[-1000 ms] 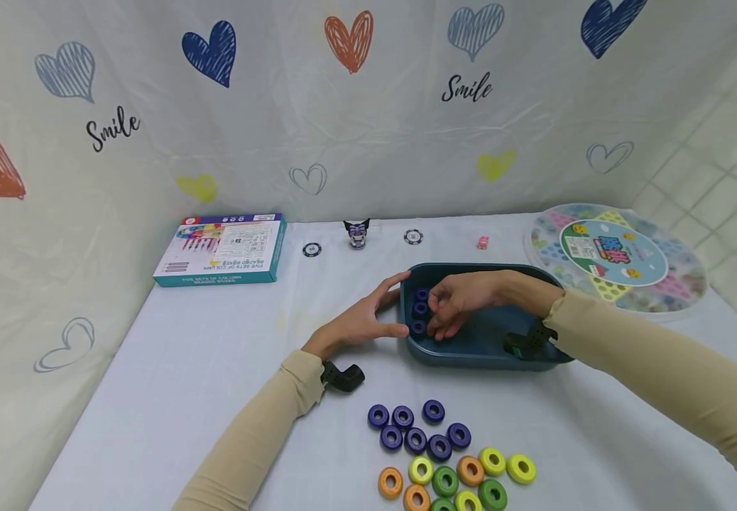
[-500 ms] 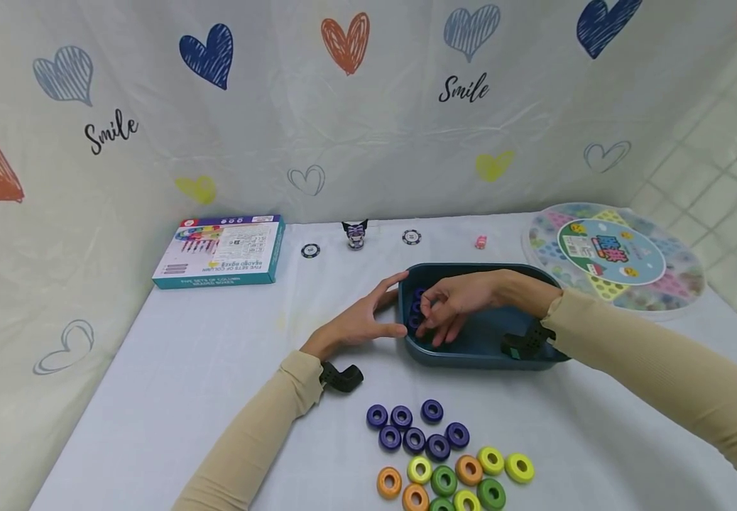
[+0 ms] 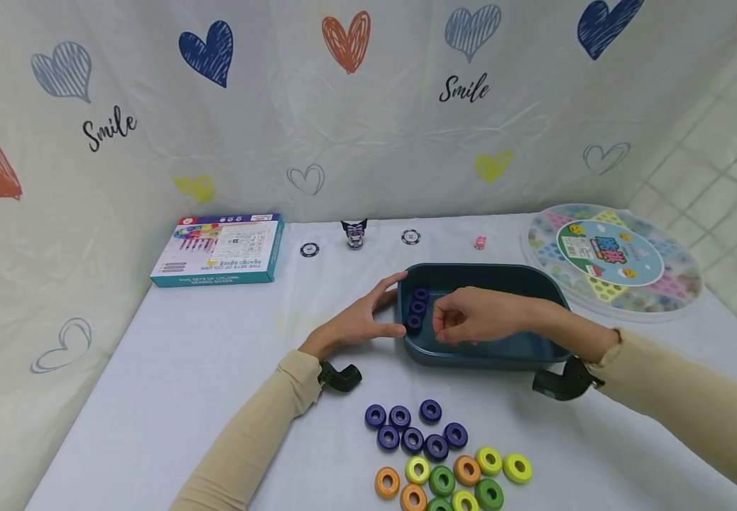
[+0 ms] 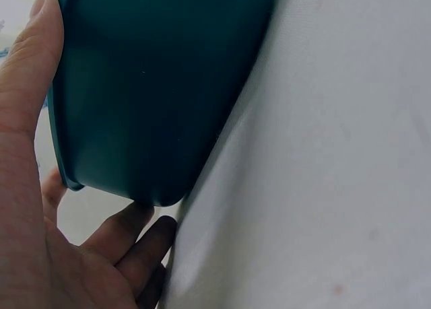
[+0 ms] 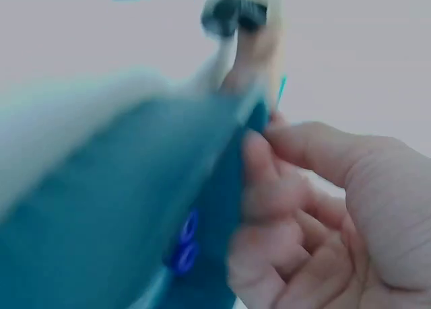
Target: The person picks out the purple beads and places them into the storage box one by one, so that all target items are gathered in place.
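My left hand rests at the left end of a dark teal plastic bin. Its spread thumb and index finger touch the rim, and in the left wrist view several fingertips bear against the bin's outer wall. Inside the bin, along that left end, three purple rings lie in a row. My right hand hovers over the bin just right of these rings, its fingers loosely curled with nothing visible between them. Closer to me, several more purple rings lie loose on the white tabletop.
Yellow rings, orange rings and green rings lie at the front. A flat game box sits back left, a round game board back right. Behind the bin stand a small figurine, two chips and a pink figure.
My right hand has drawn away from the purple rings, up and to the right, and its forearm has swung right. The rings in the bin form a slanted row. The left hand stays put.
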Motion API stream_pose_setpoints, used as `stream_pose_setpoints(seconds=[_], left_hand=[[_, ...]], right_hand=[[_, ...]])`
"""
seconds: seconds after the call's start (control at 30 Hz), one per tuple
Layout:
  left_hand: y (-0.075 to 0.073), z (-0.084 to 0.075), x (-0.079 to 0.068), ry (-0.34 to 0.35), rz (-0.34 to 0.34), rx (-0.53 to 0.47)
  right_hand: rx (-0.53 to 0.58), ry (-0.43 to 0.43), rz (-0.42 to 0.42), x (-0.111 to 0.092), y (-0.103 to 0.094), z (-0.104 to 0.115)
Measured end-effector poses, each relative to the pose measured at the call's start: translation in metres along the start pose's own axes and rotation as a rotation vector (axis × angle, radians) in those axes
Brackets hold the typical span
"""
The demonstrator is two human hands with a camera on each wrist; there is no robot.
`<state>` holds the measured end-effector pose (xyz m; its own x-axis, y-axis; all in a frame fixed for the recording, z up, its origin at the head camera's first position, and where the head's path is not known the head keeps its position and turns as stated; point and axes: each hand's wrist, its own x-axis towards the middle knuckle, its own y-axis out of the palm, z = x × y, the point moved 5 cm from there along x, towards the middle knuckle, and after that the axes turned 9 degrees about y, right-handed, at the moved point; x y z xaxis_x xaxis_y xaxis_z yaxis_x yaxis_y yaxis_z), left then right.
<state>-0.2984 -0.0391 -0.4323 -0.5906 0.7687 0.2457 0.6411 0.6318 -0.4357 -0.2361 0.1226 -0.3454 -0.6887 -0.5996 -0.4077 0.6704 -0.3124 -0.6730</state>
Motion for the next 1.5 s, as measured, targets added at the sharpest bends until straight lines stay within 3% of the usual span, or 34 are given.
stream_pose_setpoints(seconds=[0.07, 0.13, 0.37, 0.5, 0.87, 1.17, 1.5], left_hand=[[0.000, -0.001, 0.001, -0.001, -0.002, 0.007], [0.000, -0.002, 0.001, -0.003, -0.005, 0.014], [0.000, -0.005, 0.001, -0.011, -0.008, 0.027], [0.000, -0.005, 0.002, -0.014, -0.013, 0.031], [0.001, -0.002, 0.000, -0.011, -0.011, 0.031], [0.002, -0.001, -0.001, -0.011, -0.002, 0.019], [0.003, 0.000, 0.000, 0.006, -0.009, 0.008]], right_hand=[[-0.113, -0.054, -0.102, -0.015, 0.009, 0.013], [-0.173, -0.072, -0.151, -0.028, 0.021, 0.021], [-0.199, -0.012, -0.015, -0.050, 0.070, 0.018], [-0.195, 0.002, -0.012, -0.050, 0.083, 0.009], [-0.162, 0.008, -0.026, -0.056, 0.090, -0.004], [-0.067, 0.068, -0.069, -0.066, 0.079, -0.031], [0.135, -0.019, -0.086, -0.090, 0.076, -0.067]])
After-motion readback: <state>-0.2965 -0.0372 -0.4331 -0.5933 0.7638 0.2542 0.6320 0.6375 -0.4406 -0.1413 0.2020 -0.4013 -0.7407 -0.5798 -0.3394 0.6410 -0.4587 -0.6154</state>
